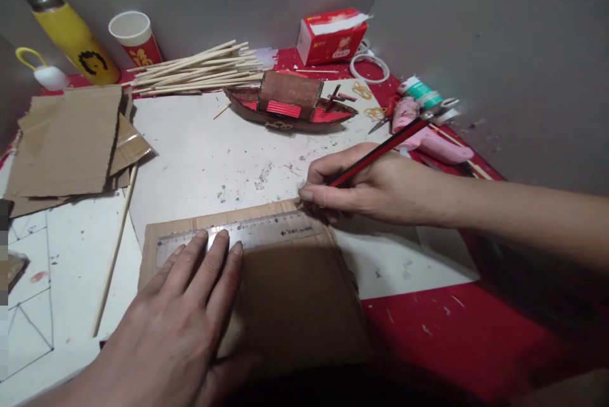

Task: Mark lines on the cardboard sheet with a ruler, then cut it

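Observation:
My left hand (183, 305) lies flat with fingers stretched out, pressing a clear plastic ruler (259, 232) onto a brown cardboard sheet (295, 293). My right hand (366, 185) is closed around a red and black pencil (380, 150), whose tip meets the cardboard at the ruler's far right end. The ruler runs along the sheet's far edge.
A cardboard boat model (290, 106) stands behind on white paper (209, 160). Torn cardboard pieces (66, 141) lie at left, a pile of wooden sticks (200, 71) at the back. A yellow flask (71, 33), paper cup (133, 36), tissue box (333, 36), pink glue gun (432, 137) surround them.

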Demonstrator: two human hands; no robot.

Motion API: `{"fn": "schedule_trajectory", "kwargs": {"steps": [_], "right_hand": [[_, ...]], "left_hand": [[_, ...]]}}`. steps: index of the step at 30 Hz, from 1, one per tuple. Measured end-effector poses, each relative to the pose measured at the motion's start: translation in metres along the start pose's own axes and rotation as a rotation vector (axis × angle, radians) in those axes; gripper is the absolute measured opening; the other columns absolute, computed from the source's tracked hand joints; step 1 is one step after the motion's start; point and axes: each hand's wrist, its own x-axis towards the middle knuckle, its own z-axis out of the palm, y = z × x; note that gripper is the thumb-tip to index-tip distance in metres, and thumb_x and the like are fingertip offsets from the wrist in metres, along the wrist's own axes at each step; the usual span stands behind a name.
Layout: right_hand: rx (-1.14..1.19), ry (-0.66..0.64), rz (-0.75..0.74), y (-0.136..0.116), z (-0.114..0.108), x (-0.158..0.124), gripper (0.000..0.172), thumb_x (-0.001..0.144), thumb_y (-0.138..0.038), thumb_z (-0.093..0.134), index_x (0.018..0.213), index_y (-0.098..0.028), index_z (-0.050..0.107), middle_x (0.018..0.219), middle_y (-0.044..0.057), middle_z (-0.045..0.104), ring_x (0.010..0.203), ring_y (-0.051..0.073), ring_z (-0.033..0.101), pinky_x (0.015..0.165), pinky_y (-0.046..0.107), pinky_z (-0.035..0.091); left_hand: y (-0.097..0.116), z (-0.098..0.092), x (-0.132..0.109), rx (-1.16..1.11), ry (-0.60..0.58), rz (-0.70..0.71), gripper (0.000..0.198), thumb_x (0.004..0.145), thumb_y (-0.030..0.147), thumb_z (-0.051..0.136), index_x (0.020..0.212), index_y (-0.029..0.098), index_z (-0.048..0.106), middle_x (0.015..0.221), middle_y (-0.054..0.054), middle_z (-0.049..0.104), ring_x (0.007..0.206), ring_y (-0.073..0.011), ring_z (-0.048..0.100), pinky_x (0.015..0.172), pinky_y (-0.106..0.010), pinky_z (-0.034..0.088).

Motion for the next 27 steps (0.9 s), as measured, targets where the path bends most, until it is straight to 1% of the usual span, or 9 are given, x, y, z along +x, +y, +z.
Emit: {"fn": "schedule_trajectory", "kwargs": {"steps": [4,9,14,19,22,27], "right_hand": [[-0.01,0.017,0.021,0.001,-0.002,-0.003,0.027,0.089,-0.03,0.058,0.064,-0.019,0.057,0.056,-0.002,0.06,0.053,0.011,0.052,0.055,0.026,0.041],[-0.016,0.003,0.039,0.002,-0.003,-0.007,0.028,0.089,-0.032,0.057,0.064,-0.02,0.057,0.057,-0.001,0.061,0.053,0.011,0.051,0.054,0.027,0.041],[-0.022,0.033,0.05,0.005,-0.004,-0.01,0.03,0.091,-0.033,0.057,0.065,-0.019,0.058,0.057,-0.001,0.061,0.055,0.011,0.054,0.056,0.026,0.042],[-0.033,0.037,0.042,0.004,-0.006,-0.013,0.03,0.091,-0.034,0.057,0.065,-0.019,0.059,0.057,-0.001,0.063,0.051,0.01,0.053,0.052,0.026,0.041],[-0.04,0.047,0.057,0.004,-0.007,-0.015,0.031,0.092,-0.034,0.057,0.065,-0.019,0.059,0.058,-0.001,0.063,0.052,0.01,0.054,0.051,0.025,0.042],[-0.027,0.028,0.093,0.01,-0.005,-0.021,0.032,0.093,-0.036,0.056,0.067,-0.019,0.062,0.058,0.0,0.065,0.051,0.01,0.055,0.05,0.025,0.043]], "left_hand": [[0.0,0.0,-0.001,0.006,-0.003,-0.003,0.091,0.072,0.06,0.072,0.138,0.0,0.053,0.14,-0.028,0.057,0.121,-0.0489,0.059,0.083,-0.054,0.057],[0.0,-0.001,-0.001,0.009,0.001,0.001,0.091,0.072,0.058,0.072,0.139,0.0,0.052,0.14,-0.028,0.057,0.12,-0.0489,0.059,0.081,-0.053,0.058],[0.0,-0.001,-0.001,0.023,0.004,0.006,0.088,0.072,0.058,0.071,0.137,0.0,0.054,0.139,-0.028,0.058,0.119,-0.0476,0.06,0.082,-0.052,0.058],[0.0,-0.003,0.0,0.026,0.006,0.013,0.089,0.071,0.06,0.071,0.136,0.0,0.055,0.138,-0.028,0.059,0.118,-0.0475,0.061,0.08,-0.051,0.058],[0.0,-0.003,0.001,0.028,0.007,0.02,0.088,0.072,0.059,0.071,0.135,-0.001,0.056,0.136,-0.029,0.06,0.119,-0.0484,0.06,0.081,-0.053,0.057],[0.0,-0.001,0.0,0.026,0.014,0.022,0.088,0.074,0.06,0.069,0.136,0.0,0.055,0.14,-0.027,0.058,0.123,-0.0465,0.058,0.085,-0.051,0.055]]}}
